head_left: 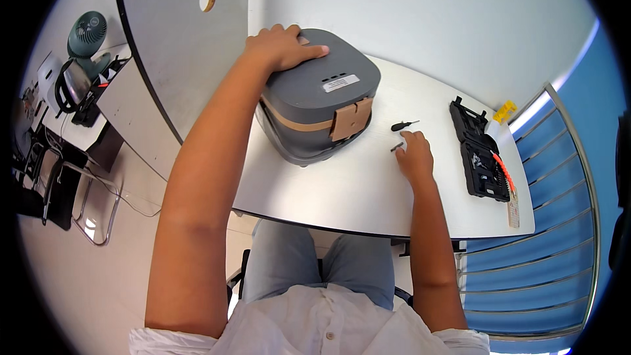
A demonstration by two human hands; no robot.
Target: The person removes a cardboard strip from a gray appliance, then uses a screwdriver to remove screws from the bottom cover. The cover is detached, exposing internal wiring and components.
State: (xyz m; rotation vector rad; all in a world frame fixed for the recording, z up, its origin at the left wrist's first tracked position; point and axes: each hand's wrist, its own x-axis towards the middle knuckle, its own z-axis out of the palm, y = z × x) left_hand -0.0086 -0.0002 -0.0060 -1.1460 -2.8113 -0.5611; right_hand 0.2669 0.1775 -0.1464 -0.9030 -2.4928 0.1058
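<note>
A grey, rounded, box-shaped appliance (297,95) stands on the white table, left of the middle. It has a copper-coloured band round it and a tan flap on its front side. My left hand (279,49) lies on its top, fingers spread over the far left edge and thumb pointing right. My right hand (416,154) is low over the table to the right, with thumb and forefinger apart. A small dark piece (396,147) lies at its fingertips; the contact is too small to make out. Just beyond them is a black-handled screwdriver (402,125).
At the table's right side, an open black tool case (483,158) holds bits and an orange flexible shaft (503,172). A yellow piece (505,112) sits behind it. Metal railing (591,223) runs along the right. A grey partition (190,46) borders the left; beyond are a fan (87,33) and kettle (73,82).
</note>
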